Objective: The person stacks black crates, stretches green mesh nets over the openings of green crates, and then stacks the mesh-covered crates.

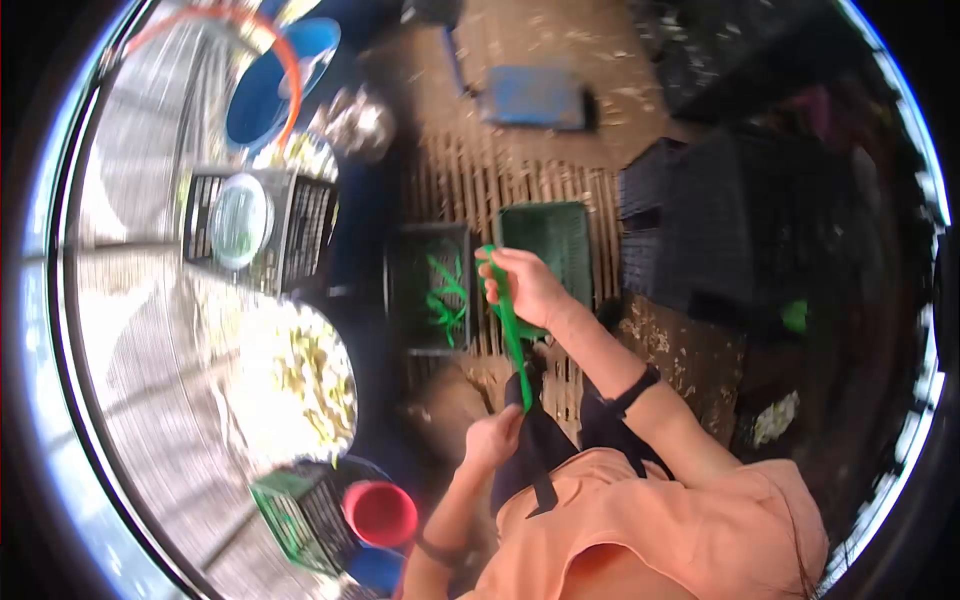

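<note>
A long, flat bright green strip [511, 325] stretches between my two hands. My right hand [530, 287] is closed around its upper end, with a short tip showing above the fingers. Lower down, beside my thigh, my left hand [495, 437] pinches the other end. Below and left of my right hand, a black crate [402, 345] on the slatted floor holds several green strips [446, 300]. A green crate [545, 215] stands beside it, partly hidden by my right hand and forearm.
Stacked dark crates [690, 225] stand on the right. On the left are a black crate [307, 235] with a round clear container [240, 222], a pale heap [310, 380], a red bucket [380, 513] and a blue tub [260, 100]. A blue dustpan-like object [535, 97] lies ahead.
</note>
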`<state>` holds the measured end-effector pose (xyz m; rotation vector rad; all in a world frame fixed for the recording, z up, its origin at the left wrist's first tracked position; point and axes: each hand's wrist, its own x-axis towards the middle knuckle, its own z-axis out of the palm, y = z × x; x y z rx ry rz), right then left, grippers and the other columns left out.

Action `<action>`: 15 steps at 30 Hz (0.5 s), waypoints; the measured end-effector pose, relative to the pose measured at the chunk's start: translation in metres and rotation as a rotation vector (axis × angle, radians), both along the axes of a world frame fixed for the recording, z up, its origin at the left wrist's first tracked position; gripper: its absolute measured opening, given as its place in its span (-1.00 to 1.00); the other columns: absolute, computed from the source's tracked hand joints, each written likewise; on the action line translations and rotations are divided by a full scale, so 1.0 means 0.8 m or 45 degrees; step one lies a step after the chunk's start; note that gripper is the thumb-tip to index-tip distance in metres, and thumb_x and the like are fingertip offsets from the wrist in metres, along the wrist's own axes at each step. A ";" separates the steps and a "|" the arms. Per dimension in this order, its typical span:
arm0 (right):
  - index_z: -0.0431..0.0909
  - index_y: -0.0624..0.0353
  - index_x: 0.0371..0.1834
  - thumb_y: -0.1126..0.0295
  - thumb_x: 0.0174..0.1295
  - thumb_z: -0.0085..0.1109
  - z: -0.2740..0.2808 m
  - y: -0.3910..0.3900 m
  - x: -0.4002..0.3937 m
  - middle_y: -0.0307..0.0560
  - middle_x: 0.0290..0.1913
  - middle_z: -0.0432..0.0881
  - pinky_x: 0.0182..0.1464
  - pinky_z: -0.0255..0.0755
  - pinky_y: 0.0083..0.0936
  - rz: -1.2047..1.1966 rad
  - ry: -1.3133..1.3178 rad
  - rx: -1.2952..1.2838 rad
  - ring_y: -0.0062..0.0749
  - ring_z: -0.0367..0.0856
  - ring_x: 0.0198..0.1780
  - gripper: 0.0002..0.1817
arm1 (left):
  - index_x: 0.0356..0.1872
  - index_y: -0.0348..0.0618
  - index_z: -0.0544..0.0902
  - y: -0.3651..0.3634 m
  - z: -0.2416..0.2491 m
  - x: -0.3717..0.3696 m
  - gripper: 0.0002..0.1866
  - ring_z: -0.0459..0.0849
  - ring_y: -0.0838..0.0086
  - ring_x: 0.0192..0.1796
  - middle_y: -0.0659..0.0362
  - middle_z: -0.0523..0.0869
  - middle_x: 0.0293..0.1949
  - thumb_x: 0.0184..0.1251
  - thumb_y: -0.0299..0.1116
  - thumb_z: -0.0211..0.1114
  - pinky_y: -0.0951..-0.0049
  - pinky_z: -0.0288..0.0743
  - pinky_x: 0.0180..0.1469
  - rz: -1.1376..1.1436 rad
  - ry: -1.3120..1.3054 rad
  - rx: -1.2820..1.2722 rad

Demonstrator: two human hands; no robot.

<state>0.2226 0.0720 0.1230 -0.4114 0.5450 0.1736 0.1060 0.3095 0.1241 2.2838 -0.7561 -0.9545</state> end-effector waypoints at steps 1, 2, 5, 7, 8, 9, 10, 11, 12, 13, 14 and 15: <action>0.36 0.27 -0.05 0.33 0.30 -0.02 0.022 -0.025 0.001 -0.15 -0.41 0.46 -0.45 0.31 -0.52 -0.127 -0.026 0.020 -0.49 0.40 -0.50 -0.73 | -0.26 0.06 0.54 0.017 -0.004 -0.010 -0.87 0.60 0.04 -0.49 -0.02 0.60 -0.58 0.25 -0.24 0.09 0.07 0.42 -0.48 -0.102 -0.055 0.102; 0.34 0.28 -0.02 0.35 0.30 -0.03 0.048 -0.051 -0.003 -0.17 -0.43 0.43 -0.46 0.28 -0.52 -0.232 -0.042 -0.050 -0.52 0.36 -0.52 -0.73 | -0.23 0.10 0.55 0.038 -0.013 -0.018 -0.83 0.60 0.03 -0.48 -0.02 0.61 -0.58 0.27 -0.18 0.05 0.04 0.42 -0.47 -0.107 -0.101 0.155; 0.37 0.22 -0.05 0.35 0.33 -0.07 0.105 -0.126 -0.035 -0.22 -0.45 0.41 -0.48 0.19 -0.59 -0.517 -0.018 -0.242 -0.58 0.32 -0.54 -0.78 | -0.18 0.06 0.56 0.116 -0.034 -0.010 -0.76 0.64 -0.01 -0.33 -0.09 0.66 -0.43 0.25 -0.13 0.03 0.03 0.47 -0.30 -0.207 -0.091 0.442; 0.35 0.17 -0.15 0.34 0.34 -0.09 0.118 -0.164 -0.061 -0.22 -0.47 0.39 -0.56 0.12 -0.64 -0.636 -0.026 -0.464 -0.64 0.22 -0.62 -0.85 | -0.30 -0.02 0.58 0.168 -0.056 -0.003 -0.80 0.60 -0.08 -0.33 -0.12 0.63 -0.46 0.22 -0.18 0.10 -0.02 0.45 -0.32 -0.167 -0.139 0.521; 0.35 0.17 -0.15 0.34 0.34 -0.09 0.132 -0.174 -0.076 -0.22 -0.47 0.39 -0.56 0.12 -0.64 -0.692 -0.044 -0.473 -0.64 0.22 -0.62 -0.85 | -0.26 -0.01 0.59 0.175 -0.047 0.004 -0.79 0.61 -0.09 -0.31 -0.14 0.64 -0.43 0.24 -0.18 0.08 -0.01 0.46 -0.30 -0.136 -0.130 0.534; 0.33 0.15 -0.19 0.32 0.35 -0.12 0.146 -0.182 -0.090 -0.24 -0.50 0.36 -0.62 0.06 -0.66 -0.679 0.007 -0.566 -0.66 0.15 -0.67 -0.86 | -0.26 0.01 0.60 0.175 -0.045 0.015 -0.78 0.61 -0.08 -0.28 -0.15 0.64 -0.40 0.22 -0.15 0.11 0.01 0.47 -0.25 -0.132 -0.110 0.528; 0.31 0.12 -0.24 0.30 0.36 -0.14 0.157 -0.187 -0.104 -0.27 -0.53 0.34 -0.68 -0.01 -0.68 -0.660 0.065 -0.655 -0.69 0.08 -0.71 -0.86 | -0.25 0.02 0.61 0.174 -0.042 0.024 -0.76 0.61 -0.06 -0.24 -0.17 0.64 -0.37 0.20 -0.11 0.13 0.02 0.48 -0.21 -0.122 -0.084 0.525; 0.29 0.12 -0.26 0.26 0.36 -0.15 0.165 -0.187 -0.115 -0.27 -0.55 0.35 -0.70 -0.02 -0.68 -0.728 0.079 -0.677 -0.72 0.07 -0.72 -0.83 | -0.25 0.02 0.61 0.173 -0.049 0.041 -0.76 0.61 -0.06 -0.24 -0.17 0.64 -0.37 0.20 -0.11 0.13 0.02 0.48 -0.21 -0.148 -0.107 0.520; 0.29 0.12 -0.26 0.26 0.36 -0.15 0.172 -0.189 -0.127 -0.27 -0.55 0.35 -0.70 -0.02 -0.68 -0.750 0.071 -0.676 -0.72 0.07 -0.72 -0.83 | -0.18 0.06 0.60 0.168 -0.062 0.061 -0.71 0.60 -0.05 -0.17 -0.17 0.63 -0.30 0.15 -0.06 0.17 0.04 0.47 -0.14 -0.373 -0.027 0.588; 0.29 0.12 -0.25 0.25 0.36 -0.15 0.178 -0.191 -0.138 -0.27 -0.54 0.36 -0.68 -0.03 -0.69 -0.721 0.064 -0.773 -0.73 0.08 -0.70 -0.82 | -0.10 0.10 0.58 0.162 -0.068 0.070 -0.64 0.59 -0.04 -0.09 -0.17 0.63 -0.22 0.11 -0.01 0.21 0.05 0.46 -0.07 -0.589 0.059 0.658; 0.29 0.13 -0.25 0.24 0.37 -0.15 0.184 -0.191 -0.148 -0.26 -0.53 0.37 -0.67 -0.04 -0.70 -0.694 0.053 -0.868 -0.73 0.10 -0.68 -0.81 | 0.06 0.01 0.49 0.103 0.002 0.070 -0.39 0.52 -0.04 0.03 -0.16 0.59 -0.09 -0.01 0.09 0.29 0.08 0.40 0.06 -0.736 -0.258 0.740; 0.30 0.14 -0.24 0.21 0.35 -0.11 0.188 -0.184 -0.155 -0.25 -0.54 0.41 -0.68 0.00 -0.74 -0.623 0.030 -0.868 -0.75 0.15 -0.68 -0.78 | 0.14 -0.19 0.40 0.063 0.012 0.081 -0.28 0.49 -0.05 0.07 -0.13 0.54 -0.02 -0.03 0.01 0.36 0.08 0.35 0.12 -0.642 -0.338 0.464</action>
